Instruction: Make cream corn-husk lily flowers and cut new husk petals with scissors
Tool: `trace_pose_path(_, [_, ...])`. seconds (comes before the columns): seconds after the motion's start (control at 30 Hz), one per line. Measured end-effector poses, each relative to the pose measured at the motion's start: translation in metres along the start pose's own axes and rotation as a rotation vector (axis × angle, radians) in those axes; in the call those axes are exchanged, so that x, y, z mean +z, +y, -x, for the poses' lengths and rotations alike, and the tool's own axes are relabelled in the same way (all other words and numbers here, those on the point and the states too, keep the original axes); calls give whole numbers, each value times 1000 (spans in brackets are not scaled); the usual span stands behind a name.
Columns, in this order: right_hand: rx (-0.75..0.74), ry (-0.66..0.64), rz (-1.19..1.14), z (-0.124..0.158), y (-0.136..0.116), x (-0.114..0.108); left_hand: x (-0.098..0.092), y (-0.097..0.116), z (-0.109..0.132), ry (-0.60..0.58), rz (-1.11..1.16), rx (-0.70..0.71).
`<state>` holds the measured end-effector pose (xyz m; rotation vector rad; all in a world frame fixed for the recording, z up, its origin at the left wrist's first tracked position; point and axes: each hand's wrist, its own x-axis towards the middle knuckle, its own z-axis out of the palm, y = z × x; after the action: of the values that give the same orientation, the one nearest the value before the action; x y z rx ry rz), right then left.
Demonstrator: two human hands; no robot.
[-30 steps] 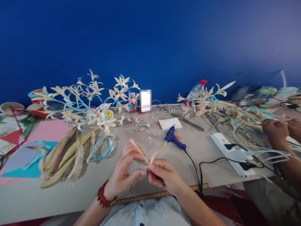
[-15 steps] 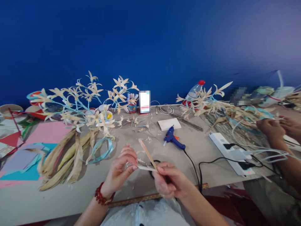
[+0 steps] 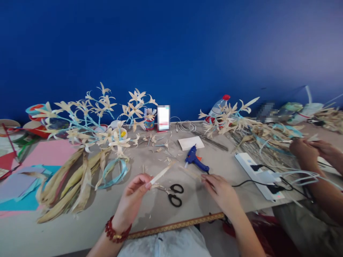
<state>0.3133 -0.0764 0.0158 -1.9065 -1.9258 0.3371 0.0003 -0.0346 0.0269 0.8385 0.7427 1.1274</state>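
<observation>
My left hand (image 3: pixel 136 191), with a red bead bracelet on the wrist, pinches a pale pointed strip (image 3: pixel 162 172) that slants up to the right. In my right hand (image 3: pixel 221 191) is a thin tan strip (image 3: pixel 192 172), blurred, pointing up and left. The two strips are apart. Black-handled scissors (image 3: pixel 174 194) lie on the table between my hands, their blades partly behind the left fingers. A blue glue gun (image 3: pixel 196 160) rests just beyond my right hand, near a white card (image 3: pixel 191 143).
Dried husks (image 3: pixel 68 182), coloured paper (image 3: pixel 53 153) and a blue ribbon (image 3: pixel 115 173) lie left. Pale flower stems (image 3: pixel 88 117) and a phone (image 3: pixel 163 118) stand at the back. On the right are a power strip (image 3: pixel 257 176) and another person's hands (image 3: pixel 305 151).
My hands have moved apart, each now with its own strip; the right hand went right and up. The scissors have come into fuller view. The view has shifted slightly.
</observation>
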Motion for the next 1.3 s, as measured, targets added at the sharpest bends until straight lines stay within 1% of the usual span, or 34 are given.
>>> trace_pose_path(0.07, [-82,133,39,0,-12,5,6,-1,-1,26,64,-55])
trace_pose_path(0.1, [-130,172,-3,-1,-24,8,9,-2,-2,29,111,-85])
trace_pose_path(0.13, [-183,182,-73,-2,-39,11,13,-2,-3,30,166,-118])
trace_pose_path(0.17, [-244,182,-149,-4,-56,16,16,-3,-4,28,221,-152])
trace_pose_path(0.27, [-425,81,-291,-10,-102,31,24,-5,-7,37,357,-242])
trace_pose_path(0.33, [-468,69,-341,-14,-122,42,25,-5,-8,58,428,-286])
trace_pose_path(0.4, [-472,78,-402,-17,-131,50,25,-5,-8,78,487,-318])
trace_pose_path(0.5, [-406,72,-553,-17,-134,57,25,-5,-7,96,527,-345])
trace_pose_path(0.57, [-277,25,-729,-17,-133,58,26,-5,-7,103,494,-341])
trace_pose_path(0.63, [-92,-74,-959,-16,-132,59,27,-5,-6,78,392,-290])
trace_pose_path(0.7, [76,-171,-1144,-17,-131,60,25,-7,-5,30,227,-210])
trace_pose_path(0.77, [148,-223,-1196,-18,-129,61,22,-11,-3,7,59,-149])
trace_pose_path(0.87, [119,-234,-1088,-19,-127,62,16,-16,-1,22,-101,-116])
trace_pose_path(0.93, [58,-226,-967,-18,-126,60,13,-18,0,29,-156,-103])
trace_pose_path(1.0, [-35,-216,-793,-14,-120,54,10,-18,1,44,-188,-81])
trace_pose_path(1.1, [-161,-168,-420,-5,-97,37,5,-16,0,97,-190,-50])
trace_pose_path(1.17, [-166,-125,-186,1,-75,26,2,-14,-1,146,-172,-44])
trace_pose_path(1.23, [-138,-142,23,6,-54,19,0,-13,-2,190,-148,-45])
trace_pose_path(1.3, [-122,-175,148,8,-38,17,-1,-12,-4,217,-125,-48])
